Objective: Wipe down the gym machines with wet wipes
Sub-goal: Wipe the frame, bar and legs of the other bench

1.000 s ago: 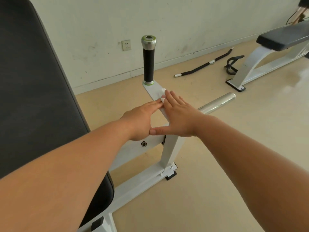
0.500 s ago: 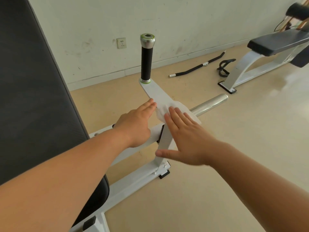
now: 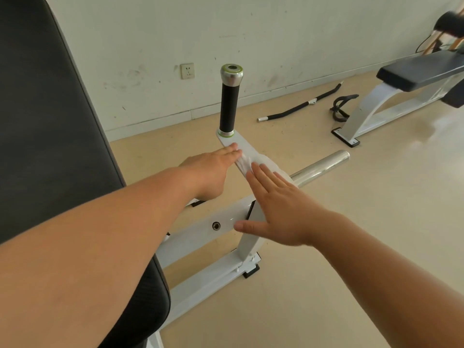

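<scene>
One crumpled white wipe [image 3: 246, 162] under flat right hand [image 3: 278, 209]; left hand [image 3: 211, 172] beside

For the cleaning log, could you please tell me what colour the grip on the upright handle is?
The grip is plain black; best seen in the head view.

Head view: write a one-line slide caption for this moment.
Left hand and right hand press a wet wipe on the white plate below an upright black handle.

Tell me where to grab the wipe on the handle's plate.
Pinch the wipe at its wrinkled folds near the left edge, coming straight down from above. It lies spread flat on the plate, so only those raised folds offer anything to catch.
</scene>
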A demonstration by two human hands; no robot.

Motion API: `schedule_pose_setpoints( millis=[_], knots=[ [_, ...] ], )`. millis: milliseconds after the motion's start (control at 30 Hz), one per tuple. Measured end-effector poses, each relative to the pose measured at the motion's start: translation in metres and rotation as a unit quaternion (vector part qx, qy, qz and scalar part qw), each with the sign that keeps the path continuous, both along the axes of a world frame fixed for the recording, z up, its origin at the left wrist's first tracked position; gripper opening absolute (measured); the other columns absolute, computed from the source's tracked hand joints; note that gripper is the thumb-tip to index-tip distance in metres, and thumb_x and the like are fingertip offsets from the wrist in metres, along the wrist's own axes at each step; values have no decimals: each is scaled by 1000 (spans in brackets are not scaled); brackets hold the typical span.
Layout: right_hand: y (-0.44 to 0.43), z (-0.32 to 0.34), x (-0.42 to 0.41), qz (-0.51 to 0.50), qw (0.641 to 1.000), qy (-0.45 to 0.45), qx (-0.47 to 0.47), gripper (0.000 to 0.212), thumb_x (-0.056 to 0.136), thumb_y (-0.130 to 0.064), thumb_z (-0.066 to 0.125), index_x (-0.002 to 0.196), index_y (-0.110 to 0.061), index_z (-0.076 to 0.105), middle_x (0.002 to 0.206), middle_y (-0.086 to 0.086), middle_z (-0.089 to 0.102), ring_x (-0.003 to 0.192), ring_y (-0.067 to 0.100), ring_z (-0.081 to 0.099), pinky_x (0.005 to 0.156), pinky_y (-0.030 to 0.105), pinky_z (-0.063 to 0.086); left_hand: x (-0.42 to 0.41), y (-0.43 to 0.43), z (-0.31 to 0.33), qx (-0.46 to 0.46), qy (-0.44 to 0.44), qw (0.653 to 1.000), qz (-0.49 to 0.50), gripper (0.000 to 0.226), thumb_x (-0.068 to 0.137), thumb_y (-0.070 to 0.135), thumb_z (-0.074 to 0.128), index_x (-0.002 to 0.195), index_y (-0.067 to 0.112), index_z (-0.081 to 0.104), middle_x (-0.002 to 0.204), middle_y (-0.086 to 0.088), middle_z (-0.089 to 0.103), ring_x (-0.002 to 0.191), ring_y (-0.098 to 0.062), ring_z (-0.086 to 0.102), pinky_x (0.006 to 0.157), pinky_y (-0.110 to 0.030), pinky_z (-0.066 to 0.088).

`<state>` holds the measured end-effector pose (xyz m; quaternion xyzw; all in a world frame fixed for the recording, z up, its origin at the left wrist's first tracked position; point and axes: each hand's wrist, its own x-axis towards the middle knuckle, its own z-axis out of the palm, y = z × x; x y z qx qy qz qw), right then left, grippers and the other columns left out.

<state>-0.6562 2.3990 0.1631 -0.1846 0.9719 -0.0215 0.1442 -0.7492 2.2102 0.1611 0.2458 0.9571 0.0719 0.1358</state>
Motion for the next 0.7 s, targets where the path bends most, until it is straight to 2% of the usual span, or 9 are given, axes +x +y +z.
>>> schedule_pose_setpoints(
  millis=[100, 233, 300, 400, 567, 700],
  knots=[
    [6, 2, 3, -3, 1000, -11, 11, 118, 79, -93, 19, 159, -18, -23, 164, 3, -32, 153, 17, -28, 127, 37, -10, -2, 4, -6, 18, 17, 1000, -14, 95, 85, -2, 41, 161, 38, -1, 162, 30, -16, 148, -10, 30, 102, -36, 46],
    [-10, -1, -34, -2, 1000, -9, -5, 124, 77, -95, 27, 160, -16, -22, 166, 6, -28, 154, 19, -26, 127, 38, -9, 0, -1, -20, 43, 66, 996, 47, 90, 86, -1, 44, 161, 34, 7, 165, 26, -12, 137, -17, 46, 97, -39, 47],
    [-20, -3, -59, -10, 1000, -2, -13, 127, 76, -95, 29, 161, -13, -17, 168, 8, -24, 155, 20, -23, 128, 40, -7, 0, -7, -25, 52, 70, 992, 87, 89, 88, 5, 53, 161, 33, 10, 166, 22, -11, 132, -19, 51, 93, -38, 49],
    [-31, -4, -88, -14, 1000, 8, -11, 134, 73, -96, 36, 161, -11, -16, 169, 10, -22, 155, 23, -22, 128, 42, -6, 0, -16, -30, 30, 60, 995, 75, 91, 90, 18, 63, 161, 32, 9, 167, 16, -14, 135, -20, 49, 90, -39, 52],
    [-36, -4, -90, -17, 999, 14, -29, 134, 69, -98, 29, 162, -11, -13, 170, 10, -19, 156, 22, -19, 129, 43, -3, 1, -27, -24, 61, 41, 988, 134, 93, 93, 15, 61, 161, 30, -1, 167, 18, -14, 144, -17, 38, 99, -40, 49],
    [-26, -3, -43, 5, 999, 22, -37, 120, 79, -91, 22, 163, -11, -9, 169, 8, -21, 155, 19, -21, 128, 38, -7, 14, -17, -18, 73, 27, 994, 76, 91, 90, 3, 47, 160, 38, 2, 163, 27, -16, 142, -15, 40, 100, -40, 47]
  ],
)
